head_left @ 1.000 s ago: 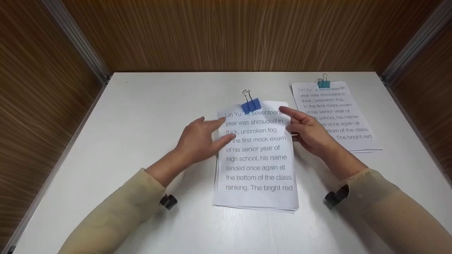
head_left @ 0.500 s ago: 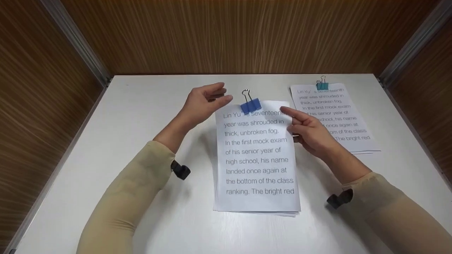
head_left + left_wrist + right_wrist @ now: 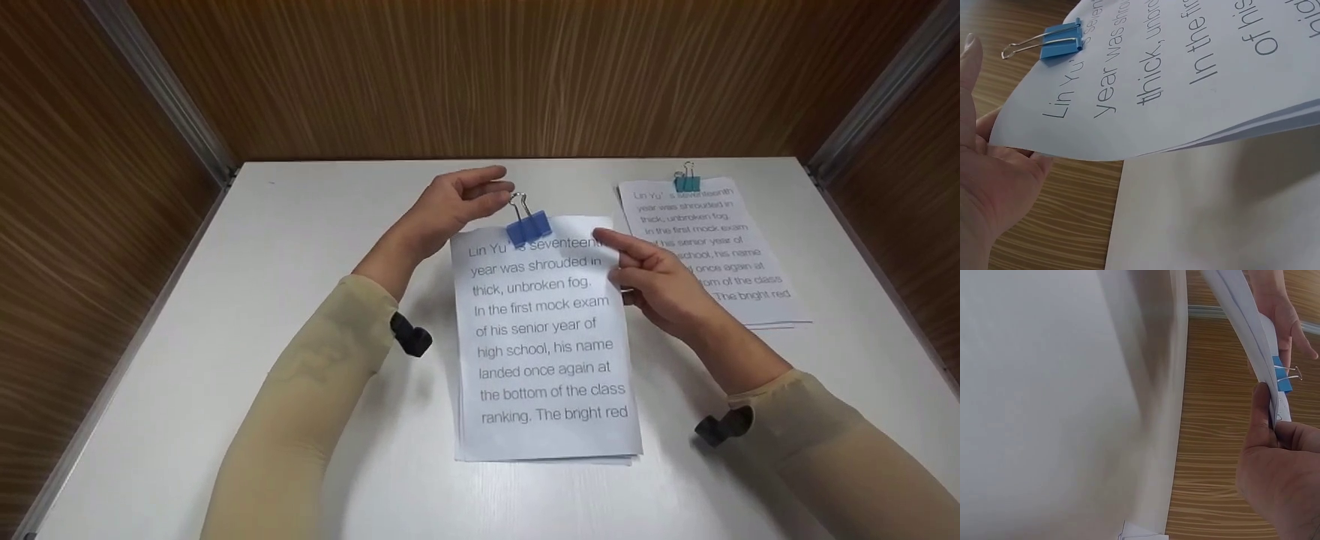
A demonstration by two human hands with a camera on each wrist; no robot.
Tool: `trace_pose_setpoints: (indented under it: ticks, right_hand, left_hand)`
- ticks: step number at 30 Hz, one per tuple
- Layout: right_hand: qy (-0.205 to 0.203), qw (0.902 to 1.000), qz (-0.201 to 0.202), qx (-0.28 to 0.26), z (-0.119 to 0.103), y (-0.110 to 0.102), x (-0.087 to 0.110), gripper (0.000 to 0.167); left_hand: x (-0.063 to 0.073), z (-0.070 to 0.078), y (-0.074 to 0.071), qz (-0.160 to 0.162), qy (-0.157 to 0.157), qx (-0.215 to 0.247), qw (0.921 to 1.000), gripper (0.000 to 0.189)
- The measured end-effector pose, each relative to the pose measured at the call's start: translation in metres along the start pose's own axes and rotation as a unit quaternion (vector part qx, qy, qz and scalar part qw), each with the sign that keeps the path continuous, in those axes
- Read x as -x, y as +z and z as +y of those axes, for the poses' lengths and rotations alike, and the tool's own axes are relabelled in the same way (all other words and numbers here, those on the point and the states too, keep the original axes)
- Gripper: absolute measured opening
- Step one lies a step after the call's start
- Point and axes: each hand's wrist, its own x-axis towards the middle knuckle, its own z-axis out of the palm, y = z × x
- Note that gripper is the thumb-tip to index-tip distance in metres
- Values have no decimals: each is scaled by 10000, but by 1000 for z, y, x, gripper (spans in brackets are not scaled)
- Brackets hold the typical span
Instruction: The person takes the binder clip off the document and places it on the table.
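Note:
A printed paper stack [image 3: 547, 337] with a blue binder clip [image 3: 529, 227] on its top edge is held up, its top raised off the table. My right hand [image 3: 664, 289] pinches the stack's upper right edge; in the right wrist view thumb and fingers [image 3: 1261, 410] lie on opposite sides of the paper. My left hand [image 3: 457, 206] is at the top left corner, thumb extended near the clip's wire handles. In the left wrist view its other fingers are partly hidden behind the paper; whether they touch it I cannot tell.
A second printed stack [image 3: 697, 225] with a teal binder clip [image 3: 687, 184] lies at the back right of the white table [image 3: 187, 360]. Wood-grain panels [image 3: 480, 82] enclose the table at the back and both sides.
My left hand has moved from the stack's left edge up and right to beside the clip's handles. The right hand keeps its pinch; the stack has shifted slightly.

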Motion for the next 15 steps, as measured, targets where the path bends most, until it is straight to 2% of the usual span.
trace_pose_setpoints:
  ticks: [5,10,15]
  right_hand:
    - [-21,10000,19,-33,0,0,1,62]
    - [-20,9999,88,-129,1,1,1,63]
    - [-15,9999,114,-90,0,0,1,62]
  left_hand:
    - [-3,-1,5,-103,-97,25,9999,68]
    - [-5,-3,8,-134,-64,74,9999,66]
    - [-7,-4,10,-14,-49,-93,9999,64]
